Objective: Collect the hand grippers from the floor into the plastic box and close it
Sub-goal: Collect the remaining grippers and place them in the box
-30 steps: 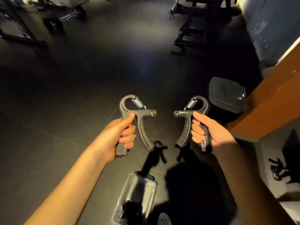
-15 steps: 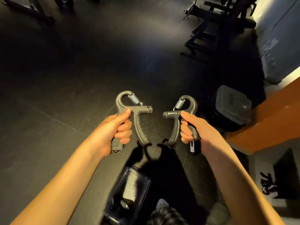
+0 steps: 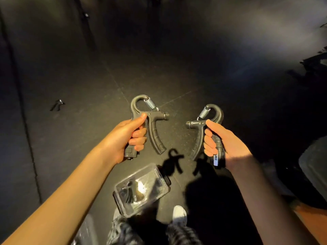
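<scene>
The left hand's fingers point(image 3: 139, 138) curl round one handle of a dark grey plastic hand gripper with a steel spring point(image 3: 155, 133). The right hand's fingers point(image 3: 208, 144) wrap a matching grey spring gripper point(image 3: 197, 138) the same way. Both are held upright by a single handle, probably so they drop easily into the clear plastic box point(image 3: 155, 175) on the dark floor point(image 3: 70, 68) below. A third small gripper point(image 3: 57, 104) lies far left, uncollected.

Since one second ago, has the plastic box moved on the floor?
No. The plastic box stays left of the grey bin; only the camera turned.
</scene>
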